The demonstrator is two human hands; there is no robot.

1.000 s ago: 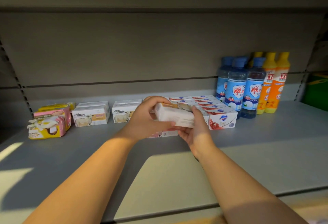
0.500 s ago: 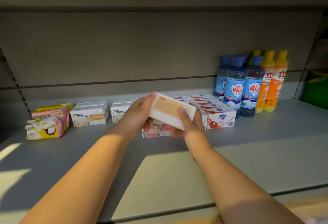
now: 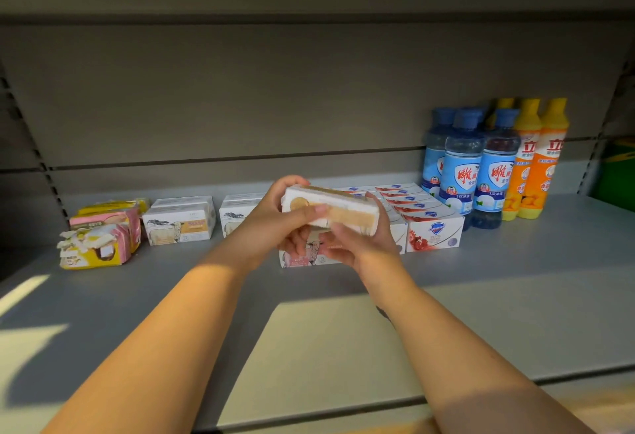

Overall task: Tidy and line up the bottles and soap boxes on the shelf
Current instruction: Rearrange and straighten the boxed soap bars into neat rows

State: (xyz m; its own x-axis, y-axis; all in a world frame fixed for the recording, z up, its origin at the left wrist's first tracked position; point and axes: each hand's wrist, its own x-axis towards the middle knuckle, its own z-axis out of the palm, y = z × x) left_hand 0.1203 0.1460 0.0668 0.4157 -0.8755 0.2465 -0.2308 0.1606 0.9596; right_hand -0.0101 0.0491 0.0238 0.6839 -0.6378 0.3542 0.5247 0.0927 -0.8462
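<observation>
Soap box (image 3: 330, 208) turned since half second ago: narrow side now faces camera. Left hand (image 3: 275, 224) grasps left end, right hand (image 3: 360, 244) pinches right end; box in air above pink soap box (image 3: 302, 256) on shelf (image 3: 515, 279). Risk: fingertip hold slips, box drops, knocks red-white boxes (image 3: 433, 231) at right askew.

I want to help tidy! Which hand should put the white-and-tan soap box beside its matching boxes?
Probably the left hand: it grips the white-and-tan cardboard soap box on the side nearer the matching white sheep-printed boxes.
</observation>
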